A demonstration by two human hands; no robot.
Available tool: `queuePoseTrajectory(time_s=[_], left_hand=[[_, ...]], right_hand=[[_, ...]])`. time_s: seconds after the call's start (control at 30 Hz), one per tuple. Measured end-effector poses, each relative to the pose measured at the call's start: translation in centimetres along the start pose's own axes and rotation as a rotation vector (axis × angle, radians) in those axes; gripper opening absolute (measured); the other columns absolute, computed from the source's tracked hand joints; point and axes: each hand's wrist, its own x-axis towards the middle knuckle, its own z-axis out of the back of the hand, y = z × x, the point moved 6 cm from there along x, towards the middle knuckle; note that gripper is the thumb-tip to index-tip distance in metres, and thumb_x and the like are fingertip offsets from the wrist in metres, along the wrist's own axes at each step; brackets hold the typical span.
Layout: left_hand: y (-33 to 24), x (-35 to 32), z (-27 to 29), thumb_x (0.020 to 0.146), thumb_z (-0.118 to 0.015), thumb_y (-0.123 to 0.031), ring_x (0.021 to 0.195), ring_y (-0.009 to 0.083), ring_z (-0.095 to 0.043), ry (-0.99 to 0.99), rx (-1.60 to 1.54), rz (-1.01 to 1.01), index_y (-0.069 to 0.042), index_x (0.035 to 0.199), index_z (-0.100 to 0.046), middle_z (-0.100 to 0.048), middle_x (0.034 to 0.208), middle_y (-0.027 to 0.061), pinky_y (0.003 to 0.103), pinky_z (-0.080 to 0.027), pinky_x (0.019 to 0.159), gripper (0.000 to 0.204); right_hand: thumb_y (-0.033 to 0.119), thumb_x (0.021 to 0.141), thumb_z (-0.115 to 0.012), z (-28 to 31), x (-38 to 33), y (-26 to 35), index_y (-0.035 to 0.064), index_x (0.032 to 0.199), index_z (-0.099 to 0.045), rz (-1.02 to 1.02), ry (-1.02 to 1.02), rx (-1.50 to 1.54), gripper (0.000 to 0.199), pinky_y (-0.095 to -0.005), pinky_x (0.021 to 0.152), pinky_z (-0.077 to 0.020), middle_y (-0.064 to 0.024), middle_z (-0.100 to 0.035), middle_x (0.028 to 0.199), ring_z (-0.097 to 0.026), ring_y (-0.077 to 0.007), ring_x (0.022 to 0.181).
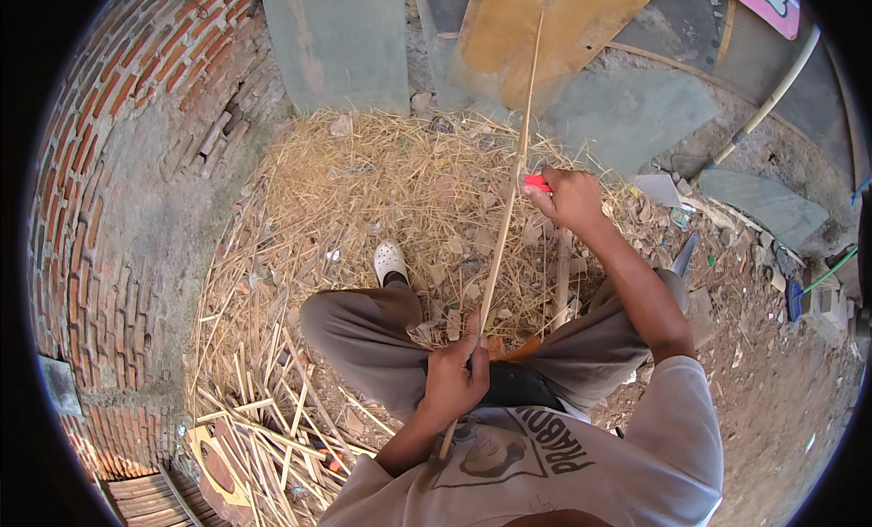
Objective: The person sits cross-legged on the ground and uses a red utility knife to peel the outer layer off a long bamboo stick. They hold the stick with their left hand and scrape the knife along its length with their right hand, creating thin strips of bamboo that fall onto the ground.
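Observation:
A long, thin bamboo strip [501, 241] runs from beside my waist up and away to the far boards. Near its lower end, my left hand [457, 380] is closed round it, thumb laid along the strip. Farther up, my right hand [574, 200] grips a small red tool [537, 182] against the strip's right side. Most of that tool is hidden in the fingers, and its working edge cannot be made out. Straw-like bamboo shavings [363, 164] cover the ground below the strip, between and beyond my bent legs.
Several split bamboo sticks [282, 436] lie piled at the lower left. A brick wall [100, 218] rises on the left. Grey-green slabs [336, 45] and a tan board [545, 36] stand at the far side. A pale pipe [772, 100] slants at the far right. My shoe [390, 262] rests among the shavings.

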Motion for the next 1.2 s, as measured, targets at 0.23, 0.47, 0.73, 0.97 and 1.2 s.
queuePoseTrajectory(time_s=[0.23,0.47,0.73,0.97,1.2], left_hand=[[0.7,-1.2,0.1,0.091,-0.054,-0.003,0.052,0.0332,-0.057,-0.048,0.018,-0.08,0.002,0.127,-0.057,-0.054,0.068,0.0259,0.033,-0.044,0.052,0.036],[3.3,-0.9,-0.8,0.093,-0.057,-0.006,0.049,0.0145,-0.053,-0.072,-0.216,-0.028,0.004,0.131,-0.055,-0.056,0.061,0.0118,0.031,-0.044,0.049,0.039],[5.2,-0.5,-1.7,0.103,-0.044,-0.016,0.043,0.0031,-0.033,0.053,-0.796,0.252,-0.004,0.135,-0.054,-0.039,0.053,-0.0045,0.021,-0.027,0.04,0.035],[4.3,-0.2,-2.0,0.104,-0.043,-0.018,0.04,0.0054,-0.032,0.112,-0.981,0.321,-0.001,0.135,-0.052,-0.038,0.053,-0.0024,0.02,-0.029,0.043,0.037],[2.6,2.3,-1.8,0.105,-0.04,-0.024,0.038,0.0075,-0.035,0.106,-1.019,0.319,0.002,0.134,-0.05,-0.039,0.053,0.0,0.021,-0.03,0.039,0.04]], right_hand=[[0.073,0.083,-0.05,-1.8,0.0,-1.6,0.0103,0.067,-0.059,0.042,0.046,-0.161,0.065,-0.041,0.043,-0.0469,-0.0095,-0.054,0.047,-0.059,-0.0289,0.044],[0.077,0.086,-0.039,-3.7,-0.4,-2.8,0.0079,0.067,-0.057,-0.122,0.201,0.02,0.074,-0.0404,0.04,-0.0441,-0.0122,-0.054,0.051,-0.055,-0.0268,0.041],[0.066,0.095,-0.039,-3.3,-3.6,-7.0,-0.0001,0.07,-0.051,-0.506,0.291,0.695,0.072,-0.0406,0.047,-0.0368,-0.0092,-0.041,0.05,-0.044,-0.0231,0.045],[0.058,0.088,-0.058,1.4,-2.0,0.1,0.0038,0.085,-0.064,-0.294,0.293,0.344,0.055,-0.0415,0.055,-0.0463,-0.0147,-0.055,0.058,-0.059,-0.0327,0.055],[0.064,0.082,-0.061,1.7,-3.3,7.1,0.0081,0.077,-0.066,0.2,0.33,0.328,0.056,-0.0408,0.052,-0.0492,-0.0108,-0.06,0.058,-0.063,-0.0301,0.053]])
